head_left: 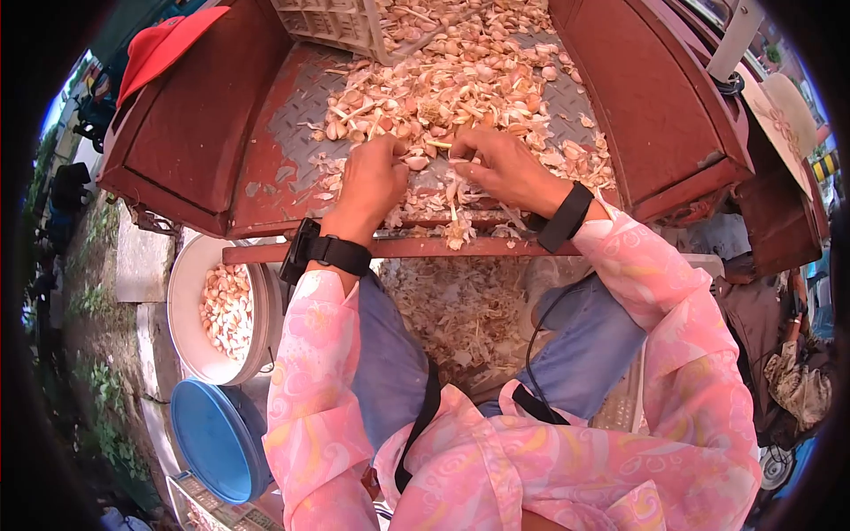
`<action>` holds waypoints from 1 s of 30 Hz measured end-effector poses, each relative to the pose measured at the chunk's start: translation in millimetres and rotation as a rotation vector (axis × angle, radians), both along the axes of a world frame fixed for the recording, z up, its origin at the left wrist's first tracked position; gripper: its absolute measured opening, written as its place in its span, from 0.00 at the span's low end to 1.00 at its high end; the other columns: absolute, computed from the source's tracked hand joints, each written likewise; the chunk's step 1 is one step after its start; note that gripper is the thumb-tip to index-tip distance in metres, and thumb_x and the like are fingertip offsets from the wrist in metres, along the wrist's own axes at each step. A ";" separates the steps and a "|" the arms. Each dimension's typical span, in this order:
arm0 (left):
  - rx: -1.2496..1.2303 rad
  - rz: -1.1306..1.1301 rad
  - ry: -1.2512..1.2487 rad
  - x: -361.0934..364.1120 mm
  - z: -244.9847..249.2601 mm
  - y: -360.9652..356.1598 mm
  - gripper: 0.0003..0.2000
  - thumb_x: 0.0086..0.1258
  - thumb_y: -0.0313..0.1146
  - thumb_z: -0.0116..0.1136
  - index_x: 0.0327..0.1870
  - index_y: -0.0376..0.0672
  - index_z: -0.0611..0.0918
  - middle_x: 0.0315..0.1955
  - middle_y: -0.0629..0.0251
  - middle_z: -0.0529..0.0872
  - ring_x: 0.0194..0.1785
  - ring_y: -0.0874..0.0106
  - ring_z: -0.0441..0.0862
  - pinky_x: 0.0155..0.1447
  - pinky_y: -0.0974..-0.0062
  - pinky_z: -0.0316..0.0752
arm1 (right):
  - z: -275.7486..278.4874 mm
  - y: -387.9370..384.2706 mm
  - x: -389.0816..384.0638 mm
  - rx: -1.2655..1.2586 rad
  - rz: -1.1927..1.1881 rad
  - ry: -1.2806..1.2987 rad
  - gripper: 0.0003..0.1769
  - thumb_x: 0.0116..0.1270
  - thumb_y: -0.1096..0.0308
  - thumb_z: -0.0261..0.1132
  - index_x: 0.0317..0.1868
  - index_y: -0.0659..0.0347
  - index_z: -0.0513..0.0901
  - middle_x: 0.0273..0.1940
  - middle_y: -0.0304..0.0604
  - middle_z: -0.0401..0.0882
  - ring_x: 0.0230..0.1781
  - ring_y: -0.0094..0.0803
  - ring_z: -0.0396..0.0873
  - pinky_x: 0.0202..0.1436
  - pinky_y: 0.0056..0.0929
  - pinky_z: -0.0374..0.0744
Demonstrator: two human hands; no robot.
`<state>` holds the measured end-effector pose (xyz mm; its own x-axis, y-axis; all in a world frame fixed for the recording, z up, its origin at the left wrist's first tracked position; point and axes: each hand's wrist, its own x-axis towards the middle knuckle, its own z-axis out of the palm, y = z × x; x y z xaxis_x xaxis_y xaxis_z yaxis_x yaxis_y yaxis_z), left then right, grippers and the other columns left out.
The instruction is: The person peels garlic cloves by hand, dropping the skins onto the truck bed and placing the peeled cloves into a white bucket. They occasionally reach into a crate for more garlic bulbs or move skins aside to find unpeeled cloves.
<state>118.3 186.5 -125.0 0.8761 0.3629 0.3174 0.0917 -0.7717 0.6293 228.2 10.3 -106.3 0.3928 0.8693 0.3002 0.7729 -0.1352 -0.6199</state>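
Note:
Both hands are over the near edge of a red metal cart bed (305, 133), at a heap of garlic cloves (443, 84). My left hand (376, 180) has its fingers curled together beside a loose clove (417, 163); what they hold, if anything, is hidden. Fingers bent, my right hand (503, 168) pinches something too small to make out, just above a tuft of pale stem and peel (455, 212). A thin greenish stem (439, 144) lies between the hands. Dry skins are scattered around them.
At the left stand a white bucket (184, 310) with cloves inside and a blue bucket (208, 438). A plastic crate (341, 26) tilts at the bed's back left. A red cap (164, 49) rests on the left wall. Peelings (469, 319) lie between the knees.

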 end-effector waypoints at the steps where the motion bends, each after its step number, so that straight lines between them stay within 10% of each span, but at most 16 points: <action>1: -0.124 0.015 0.022 -4.2 4.6 -1.6 0.10 0.55 0.26 0.59 0.38 0.33 0.79 0.26 0.52 0.82 0.31 0.60 0.81 0.36 0.69 0.75 | 0.4 -2.3 -1.5 0.031 -0.033 0.116 0.11 0.59 0.66 0.61 0.39 0.63 0.76 0.31 0.43 0.76 0.30 0.33 0.75 0.37 0.30 0.75; 2: -0.123 0.020 0.023 -9.9 9.0 -4.4 0.10 0.55 0.26 0.59 0.38 0.33 0.79 0.26 0.52 0.82 0.31 0.60 0.81 0.36 0.69 0.75 | 1.1 -4.5 -3.9 0.031 -0.028 0.118 0.11 0.59 0.66 0.61 0.39 0.63 0.76 0.31 0.43 0.76 0.30 0.33 0.75 0.37 0.30 0.75; 5: -1.189 -0.078 -0.082 -35.4 17.9 -18.1 0.13 0.65 0.24 0.53 0.49 0.29 0.74 0.33 0.63 0.81 0.31 0.81 0.79 0.34 0.89 0.76 | 3.4 -8.8 -14.5 0.063 -0.055 0.558 0.12 0.63 0.63 0.61 0.39 0.63 0.75 0.30 0.34 0.72 0.26 0.17 0.70 0.27 0.17 0.72; 15: -2.045 -0.250 -0.315 -185.7 -8.6 -75.1 0.13 0.67 0.26 0.50 0.51 0.30 0.72 0.35 0.60 0.77 0.34 0.76 0.75 0.37 0.86 0.77 | 14.8 43.2 -98.3 -0.242 0.432 0.775 0.09 0.66 0.64 0.59 0.39 0.62 0.73 0.25 0.31 0.71 0.21 0.13 0.67 0.20 0.12 0.65; 22: -2.197 0.050 -0.978 -263.9 -9.2 -50.1 0.11 0.68 0.23 0.47 0.49 0.28 0.72 0.39 0.54 0.73 0.40 0.71 0.75 0.42 0.81 0.79 | 44.3 174.2 -183.0 0.146 0.617 0.219 0.23 0.59 0.67 0.61 0.51 0.73 0.70 0.36 0.47 0.79 0.32 0.27 0.78 0.37 0.24 0.76; 30: -1.744 0.340 -1.333 -383.6 -20.4 -15.4 0.10 0.66 0.20 0.49 0.47 0.28 0.72 0.37 0.53 0.77 0.40 0.68 0.77 0.42 0.81 0.79 | -12.2 70.3 -140.0 -0.246 0.467 0.712 0.09 0.64 0.70 0.57 0.41 0.66 0.75 0.31 0.35 0.74 0.30 0.19 0.74 0.31 0.17 0.73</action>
<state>-265.3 171.1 -145.3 0.3545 0.9109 -0.2114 -0.8764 0.4024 0.2645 88.2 80.6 -118.4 0.0039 0.9953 -0.0968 0.2239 -0.0952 -0.9699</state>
